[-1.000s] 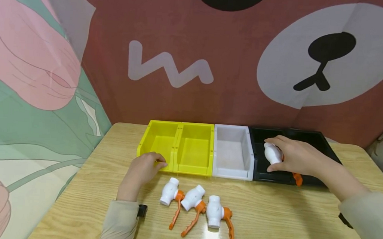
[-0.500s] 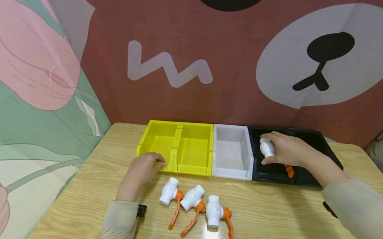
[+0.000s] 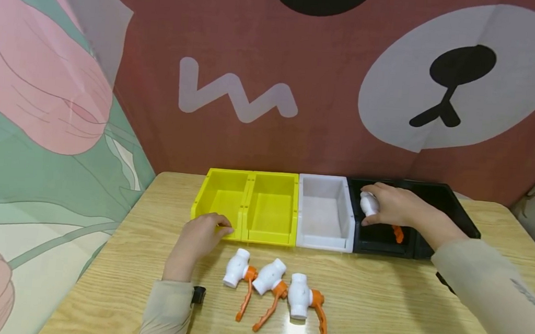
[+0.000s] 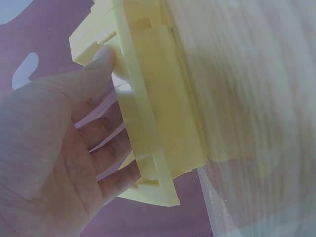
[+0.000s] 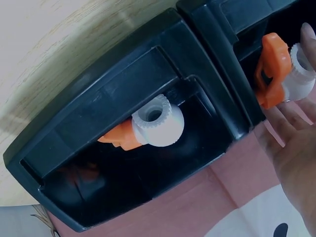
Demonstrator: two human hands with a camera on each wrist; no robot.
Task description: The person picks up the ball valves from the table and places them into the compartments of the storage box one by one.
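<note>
My right hand [image 3: 398, 206] holds a white ball valve [image 3: 368, 203] with an orange handle [image 5: 274, 64] over the left black bin [image 3: 379, 246]. Thumb and fingers lie on either side of its white body in the right wrist view. A second ball valve [image 5: 159, 123] lies in the right black bin [image 5: 113, 76]. My left hand [image 3: 202, 233] rests at the front rim of the leftmost yellow bin [image 4: 165, 94]; its fingertips pass behind the front wall. Three more valves lie in front of the bins: left [image 3: 237, 267], middle [image 3: 270, 276] and right [image 3: 300, 296].
Between the yellow and black bins stand a second yellow bin [image 3: 269, 235] and a white bin [image 3: 324, 242], all in one row on the wooden table [image 3: 378, 312]. A printed cloth backdrop [image 3: 321, 140] rises right behind the row.
My right hand has moved left and slightly away from me with the ball valve, deeper over the left black bin. The left hand and the three valves on the table have stayed put.
</note>
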